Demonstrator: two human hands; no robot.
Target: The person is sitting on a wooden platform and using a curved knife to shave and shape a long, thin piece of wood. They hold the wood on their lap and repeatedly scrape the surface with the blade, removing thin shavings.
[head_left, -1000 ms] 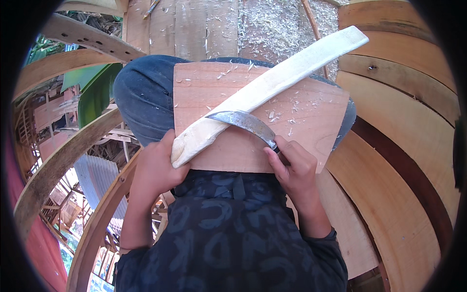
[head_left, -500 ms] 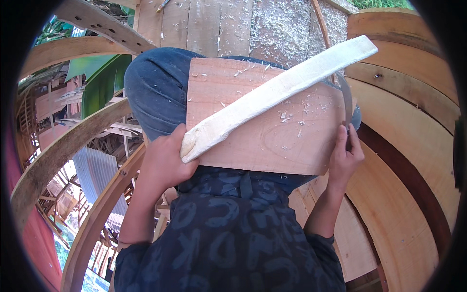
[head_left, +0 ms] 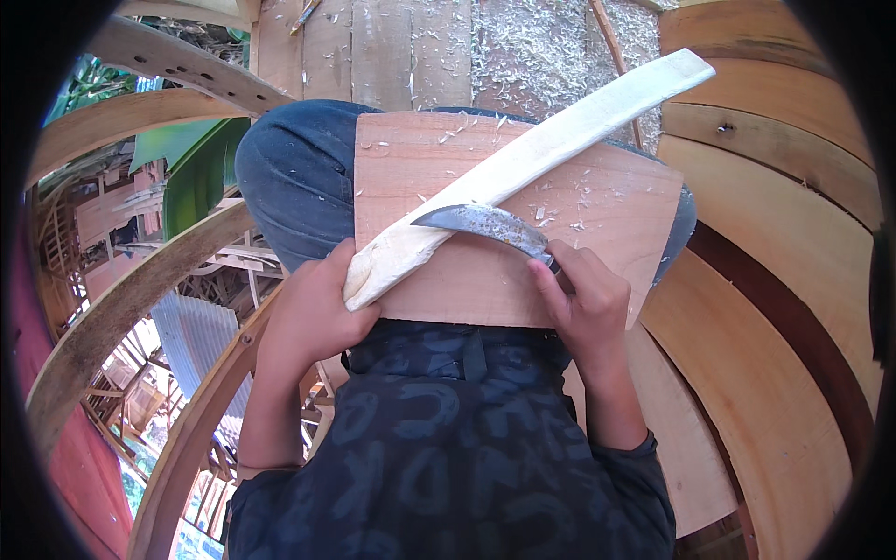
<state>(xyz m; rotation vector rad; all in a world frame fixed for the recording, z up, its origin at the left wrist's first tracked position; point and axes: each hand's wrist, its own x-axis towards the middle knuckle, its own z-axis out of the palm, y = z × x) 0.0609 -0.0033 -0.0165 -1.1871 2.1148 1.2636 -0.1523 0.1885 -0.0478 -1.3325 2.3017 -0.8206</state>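
The pale wooden bar (head_left: 546,149) is up on my feed, slanting over the board on the seated person's lap. Biggest first: the plank floor (head_left: 383,56), thickly strewn at the right, so I'd judge plenty of paring is done, though not all need be off this bar. Next, the reddish board (head_left: 411,168), spanning both knees. On the bar, the long faces look pared pale and fairly even; the near end shows a darker patch and a rough step, so I'd call that the part left to dress. Now the hands, and they're apart: left hand (head_left: 317,308) clamped on that near end, right hand (head_left: 593,299) gripping the curved knife (head_left: 495,224), blade across the bar; whether it's biting, I can't tell. Smallest, shavings (head_left: 576,226) dotting the board.
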